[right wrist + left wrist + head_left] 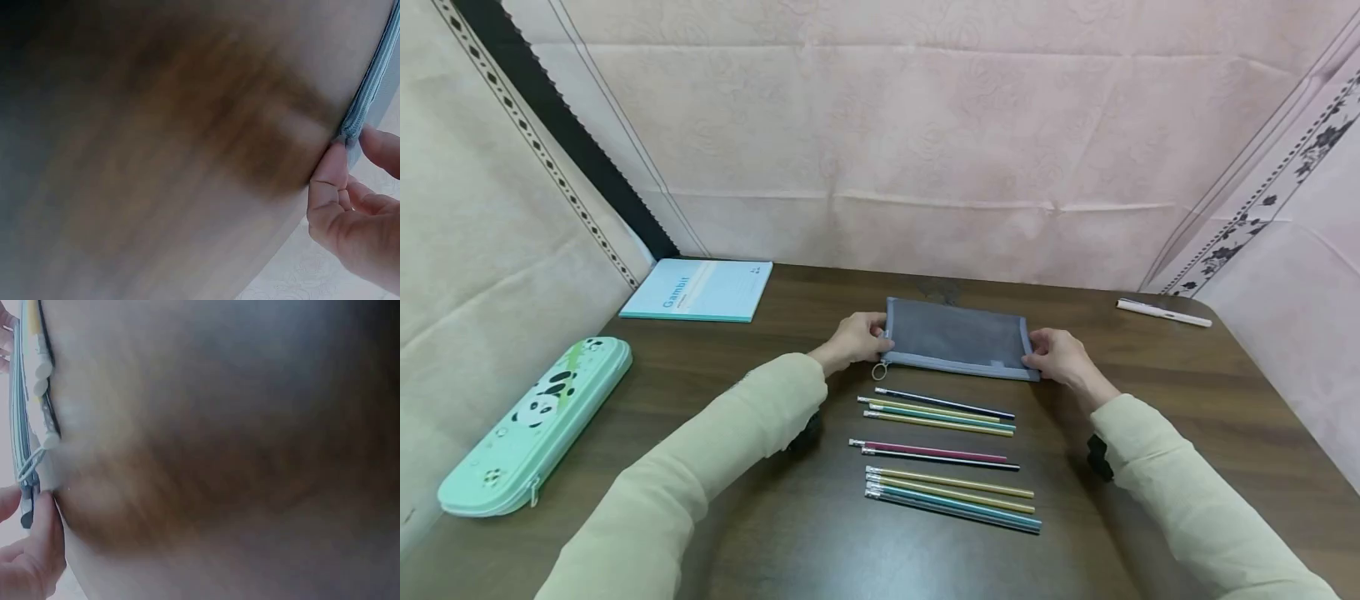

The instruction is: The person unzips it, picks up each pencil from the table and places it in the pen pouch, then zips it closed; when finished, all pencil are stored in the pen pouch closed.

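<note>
Left hand [856, 340]: thumb and fingers pinching the left end of a grey mesh pouch [955, 333]. Right hand [1060, 358]: pinching the pouch's lower right corner, by the end of the zip. Pouch held flat between the two, far side of the bench [775, 542], zip edge toward the person; cannot tell whether its whole underside touches the wood. Metal ring [880, 372] hangs from the zip, just beside the left hand.

Nearer the person, three groups of pencils, roughly parallel, ferrule ends left: upper group [940, 413] dark, gold and green; middle pair [934, 454] pink and black; lowest group [953, 502] gold and blue-green.

Farther out, left: mint panda-print case [538, 425], light-blue notebook [696, 290] behind it. Far right: white pen [1163, 312]. Pale patterned cloth [887, 125] rises behind the bench.
</note>
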{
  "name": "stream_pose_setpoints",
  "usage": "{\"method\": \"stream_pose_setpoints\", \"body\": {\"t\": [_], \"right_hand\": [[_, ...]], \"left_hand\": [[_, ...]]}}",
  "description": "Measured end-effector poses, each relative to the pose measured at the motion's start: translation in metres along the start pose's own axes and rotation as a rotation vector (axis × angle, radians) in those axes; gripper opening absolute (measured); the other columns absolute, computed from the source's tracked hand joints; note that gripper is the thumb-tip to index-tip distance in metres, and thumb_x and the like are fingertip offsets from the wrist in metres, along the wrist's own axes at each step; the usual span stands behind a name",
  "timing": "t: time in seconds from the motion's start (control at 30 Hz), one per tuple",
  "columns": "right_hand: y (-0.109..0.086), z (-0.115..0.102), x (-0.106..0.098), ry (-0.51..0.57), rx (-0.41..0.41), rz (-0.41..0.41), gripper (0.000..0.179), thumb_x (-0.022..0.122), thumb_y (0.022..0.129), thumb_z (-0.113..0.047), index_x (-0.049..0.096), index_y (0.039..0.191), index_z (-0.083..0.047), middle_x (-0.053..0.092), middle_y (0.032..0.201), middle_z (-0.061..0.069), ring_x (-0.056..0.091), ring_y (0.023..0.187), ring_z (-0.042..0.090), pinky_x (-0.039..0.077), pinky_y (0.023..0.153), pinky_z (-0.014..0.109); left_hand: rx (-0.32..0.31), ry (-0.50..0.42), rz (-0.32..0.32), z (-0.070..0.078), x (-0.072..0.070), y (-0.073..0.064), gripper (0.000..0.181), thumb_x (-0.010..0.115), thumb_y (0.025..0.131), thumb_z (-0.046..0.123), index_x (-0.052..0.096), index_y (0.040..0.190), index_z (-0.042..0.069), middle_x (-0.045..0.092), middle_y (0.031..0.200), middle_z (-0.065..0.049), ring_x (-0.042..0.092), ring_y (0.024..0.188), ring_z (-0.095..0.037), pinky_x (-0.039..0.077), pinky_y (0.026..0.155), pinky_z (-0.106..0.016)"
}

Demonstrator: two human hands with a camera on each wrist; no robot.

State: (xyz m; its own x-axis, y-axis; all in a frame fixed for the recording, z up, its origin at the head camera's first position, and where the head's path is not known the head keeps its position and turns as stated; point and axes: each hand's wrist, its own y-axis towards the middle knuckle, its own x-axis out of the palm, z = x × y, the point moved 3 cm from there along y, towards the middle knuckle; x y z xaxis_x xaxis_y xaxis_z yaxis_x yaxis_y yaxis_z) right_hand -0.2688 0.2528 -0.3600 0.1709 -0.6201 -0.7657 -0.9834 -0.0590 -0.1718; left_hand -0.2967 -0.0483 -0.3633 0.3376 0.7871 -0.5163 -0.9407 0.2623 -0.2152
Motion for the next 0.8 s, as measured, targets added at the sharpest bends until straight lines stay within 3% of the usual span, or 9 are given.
{"method": "stream_pose_setpoints", "body": {"t": [0.17, 0.37, 0.5, 0.6, 0.67, 0.8], "right_hand": [[0.001, 0.000, 0.000, 0.043, 0.029, 0.009, 0.045, 0.058, 0.090, -0.005, 0.043, 0.128, 0.015, 0.060, 0.098, 0.024, 0.058, 0.074, 0.016, 0.054, 0.062, 0.025], [0.001, 0.000, -0.003, 0.015, 0.011, 0.057, 0.039, 0.058, 0.091, -0.006, 0.048, 0.124, 0.014, 0.058, 0.099, 0.023, 0.057, 0.077, 0.021, 0.052, 0.063, 0.027], [-0.005, -0.009, -0.006, -0.037, -0.125, 0.183, 0.037, 0.058, 0.091, -0.007, 0.051, 0.121, 0.012, 0.057, 0.109, 0.030, 0.058, 0.095, 0.038, 0.051, 0.079, 0.045], [-0.012, -0.030, -0.001, -0.012, -0.261, 0.229, 0.030, 0.058, 0.091, -0.005, 0.056, 0.117, 0.010, 0.060, 0.107, 0.028, 0.059, 0.093, 0.038, 0.051, 0.078, 0.044], [-0.017, -0.048, 0.010, 0.072, -0.338, 0.147, 0.026, 0.056, 0.092, -0.003, 0.058, 0.114, 0.010, 0.062, 0.102, 0.026, 0.061, 0.087, 0.034, 0.053, 0.073, 0.038], [-0.024, -0.079, 0.037, 0.248, -0.398, -0.133, 0.027, 0.054, 0.094, -0.004, 0.057, 0.117, 0.010, 0.062, 0.098, 0.026, 0.063, 0.085, 0.034, 0.057, 0.072, 0.033]], "left_hand": [[-0.035, -0.095, -0.036, 0.001, 0.002, -0.003, 0.057, 0.060, 0.090, 0.002, 0.038, 0.143, 0.007, 0.055, 0.108, -0.014, 0.062, 0.094, -0.023, 0.057, 0.075, -0.028], [-0.100, -0.218, -0.056, -0.002, 0.003, 0.001, 0.059, 0.057, 0.092, 0.002, 0.033, 0.145, 0.006, 0.052, 0.125, -0.017, 0.061, 0.095, -0.021, 0.056, 0.077, -0.026], [-0.144, -0.311, -0.056, -0.001, 0.003, 0.002, 0.060, 0.056, 0.093, 0.003, 0.030, 0.147, 0.008, 0.047, 0.136, -0.016, 0.059, 0.089, -0.017, 0.056, 0.074, -0.022], [-0.154, -0.362, -0.050, 0.001, 0.005, 0.001, 0.061, 0.056, 0.093, 0.003, 0.028, 0.147, 0.008, 0.043, 0.140, -0.015, 0.057, 0.086, -0.016, 0.054, 0.068, -0.018], [-0.156, -0.391, -0.038, 0.004, 0.006, 0.001, 0.061, 0.055, 0.093, 0.003, 0.028, 0.148, 0.009, 0.043, 0.141, -0.015, 0.056, 0.085, -0.015, 0.053, 0.063, -0.016], [-0.160, -0.447, -0.020, 0.009, 0.011, 0.000, 0.061, 0.055, 0.093, 0.002, 0.028, 0.147, 0.008, 0.047, 0.136, -0.017, 0.055, 0.079, -0.014, 0.052, 0.058, -0.014]]}}
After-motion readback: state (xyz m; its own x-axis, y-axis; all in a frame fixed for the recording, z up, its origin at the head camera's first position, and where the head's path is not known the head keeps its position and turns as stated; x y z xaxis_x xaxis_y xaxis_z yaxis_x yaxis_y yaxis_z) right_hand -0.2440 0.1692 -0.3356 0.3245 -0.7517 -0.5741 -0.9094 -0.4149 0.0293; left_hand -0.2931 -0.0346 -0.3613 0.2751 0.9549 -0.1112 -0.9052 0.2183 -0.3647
